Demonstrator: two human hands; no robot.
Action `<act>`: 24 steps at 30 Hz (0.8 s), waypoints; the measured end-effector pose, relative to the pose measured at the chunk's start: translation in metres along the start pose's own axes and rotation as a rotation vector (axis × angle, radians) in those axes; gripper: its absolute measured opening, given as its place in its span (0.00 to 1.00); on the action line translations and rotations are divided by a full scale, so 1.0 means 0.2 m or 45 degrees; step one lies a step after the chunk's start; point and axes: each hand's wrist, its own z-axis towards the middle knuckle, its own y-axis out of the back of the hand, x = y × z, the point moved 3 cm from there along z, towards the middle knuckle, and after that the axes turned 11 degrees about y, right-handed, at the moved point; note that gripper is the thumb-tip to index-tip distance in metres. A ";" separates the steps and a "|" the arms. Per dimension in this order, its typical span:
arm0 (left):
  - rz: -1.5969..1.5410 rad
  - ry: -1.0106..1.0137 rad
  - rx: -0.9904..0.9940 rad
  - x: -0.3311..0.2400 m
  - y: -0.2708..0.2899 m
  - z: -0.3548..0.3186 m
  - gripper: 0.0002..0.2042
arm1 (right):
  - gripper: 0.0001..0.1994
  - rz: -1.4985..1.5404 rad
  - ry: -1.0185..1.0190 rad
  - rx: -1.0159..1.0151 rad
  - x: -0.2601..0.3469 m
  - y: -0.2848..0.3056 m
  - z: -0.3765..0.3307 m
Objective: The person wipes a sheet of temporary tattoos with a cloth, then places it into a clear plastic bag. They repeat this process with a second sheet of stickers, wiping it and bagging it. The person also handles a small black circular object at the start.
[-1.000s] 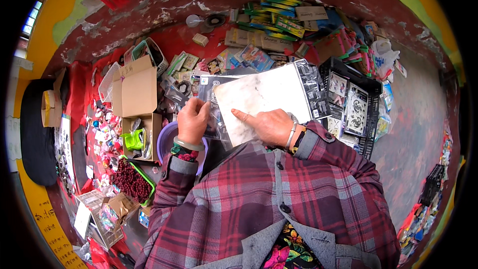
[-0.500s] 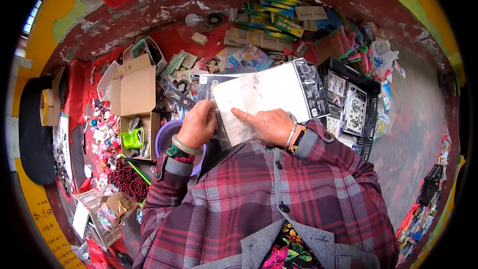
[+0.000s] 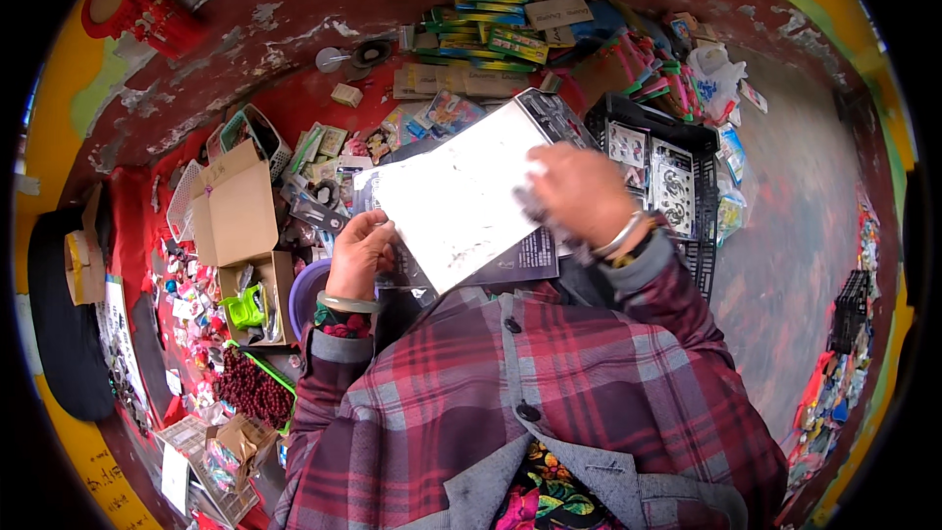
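Observation:
A flat white sheet or board [image 3: 456, 201] with faint dark smudges lies tilted across my lap. Beneath it, dark printed packages [image 3: 525, 260] stick out along its edges. My left hand [image 3: 361, 253] is closed at the sheet's left edge, thumb and fingers pinching it. Over the right part of the sheet is my right hand [image 3: 586, 198], smeared by motion. A dark blur shows under its fingers, and I cannot make out whether it is something held.
To the right stands a black crate [image 3: 705, 152] of packaged sheets. On the left are an open cardboard box [image 3: 235, 211], a purple basin [image 3: 304, 299] and a tray of dark red beads [image 3: 255, 383]. Boxes [image 3: 491, 29] are piled against the far wall.
My right hand has moved from the left part of the sheet to its right part, its pointing finger no longer distinct. My left hand stays at the left edge. The view has shifted slightly.

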 end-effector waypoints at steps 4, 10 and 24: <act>-0.042 0.032 0.013 -0.01 -0.02 0.02 0.07 | 0.16 0.087 -0.503 -0.119 -0.34 0.14 -0.12; -0.040 -0.008 -0.026 -0.02 -0.03 0.02 0.07 | 0.13 0.292 -0.603 -0.122 -0.52 -0.04 -0.19; -0.066 0.141 0.112 -0.05 -0.01 0.00 0.08 | 0.08 0.562 -0.668 -0.200 -0.57 -0.14 -0.28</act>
